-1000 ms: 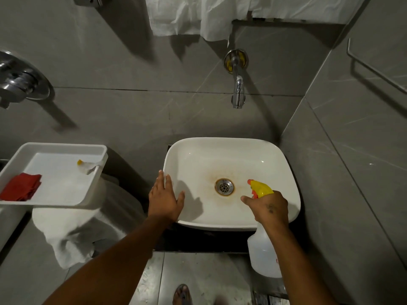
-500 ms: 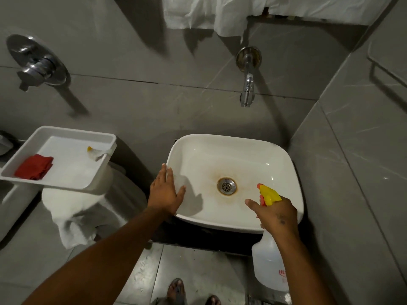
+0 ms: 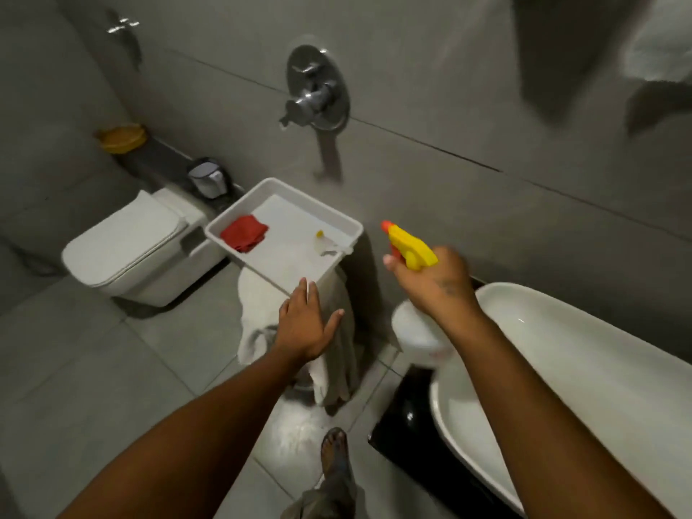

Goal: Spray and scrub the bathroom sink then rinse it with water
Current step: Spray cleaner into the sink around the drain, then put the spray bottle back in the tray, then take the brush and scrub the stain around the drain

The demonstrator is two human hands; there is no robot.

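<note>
The right hand (image 3: pixel 436 284) was wrapped around the neck of a white plastic spray bottle with a yellow trigger head and orange nozzle (image 3: pixel 408 245), its forefinger curled near the trigger, and the bottle's pale body (image 3: pixel 417 331) hung below the wrist. The nozzle pointed away from the white ceramic basin (image 3: pixel 584 354), which lay at the right edge of the view, partly behind the right forearm, so the spray stood well off its target. The left hand (image 3: pixel 305 324) was empty, fingers spread flat, hovering just beside the near corner of a shallow white plastic tray (image 3: pixel 339 215) that rested on a white cloth-draped stand (image 3: pixel 337 350). In that tray lay a folded red cloth (image 3: pixel 244 233) — the likely scrubber — and a small clear item with a yellow tip (image 3: pixel 325 243), too blurred to name. The step in hand looked like swapping tools: parking the bottle and fetching the cloth. To do it well, the bottle should go down upright on a flat spot, perhaps the bare part of the tray, with the finger kept off the trigger so nothing squirted on the wall. The left hand should pinch the cloth by its thick folded middle — not sweep across — since the tray overhung its soft stand and could tip.
</note>
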